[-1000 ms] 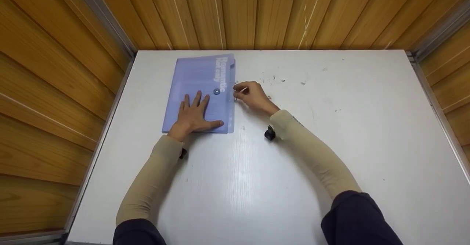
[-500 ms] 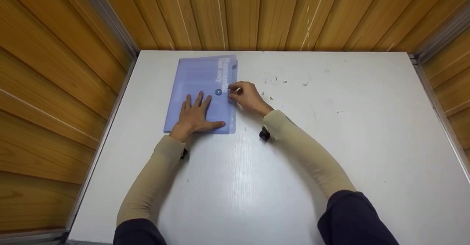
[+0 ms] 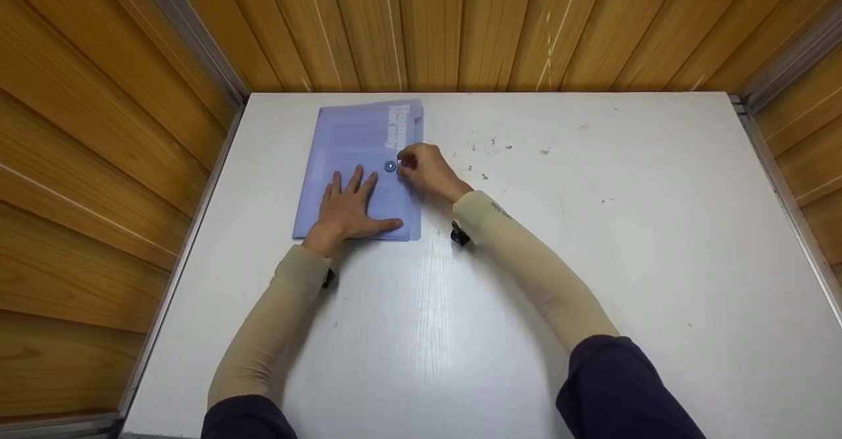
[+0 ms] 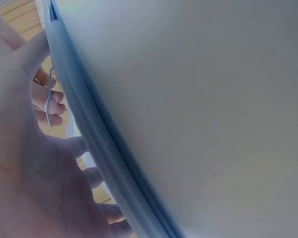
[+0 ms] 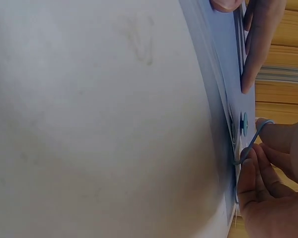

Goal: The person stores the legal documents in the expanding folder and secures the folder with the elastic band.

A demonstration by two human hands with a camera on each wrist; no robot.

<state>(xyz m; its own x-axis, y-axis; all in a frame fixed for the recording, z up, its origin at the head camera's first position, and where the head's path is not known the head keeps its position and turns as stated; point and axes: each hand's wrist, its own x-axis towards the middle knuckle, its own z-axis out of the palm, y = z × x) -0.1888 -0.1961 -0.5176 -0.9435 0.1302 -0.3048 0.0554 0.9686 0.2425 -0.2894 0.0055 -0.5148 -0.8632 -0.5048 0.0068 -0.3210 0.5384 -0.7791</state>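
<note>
A translucent blue-purple document folder [image 3: 339, 133] with white lettering lies flat on the white table. My left hand [image 3: 345, 212] rests on its lower part with the fingers spread. Near the right edge sits a round button [image 3: 390, 166], seen side-on as a teal disc [image 5: 244, 124] in the right wrist view. My right hand [image 3: 424, 166] is just right of that button. Its thumb and fingers pinch a thin elastic cord [image 5: 255, 141], which runs from the folder's edge and stands off the cover. In the left wrist view the cord [image 4: 49, 96] shows against the right fingers.
The white tabletop [image 3: 592, 261] has small dark marks [image 3: 493, 143] right of the folder. Wood-look panels [image 3: 427, 24] rise behind the table and at both sides. A small black device [image 3: 460, 233] sits at the right wrist.
My right hand has moved left, from the folder's right edge to beside the button, with the cord in its fingers. The left hand stays put on the folder.
</note>
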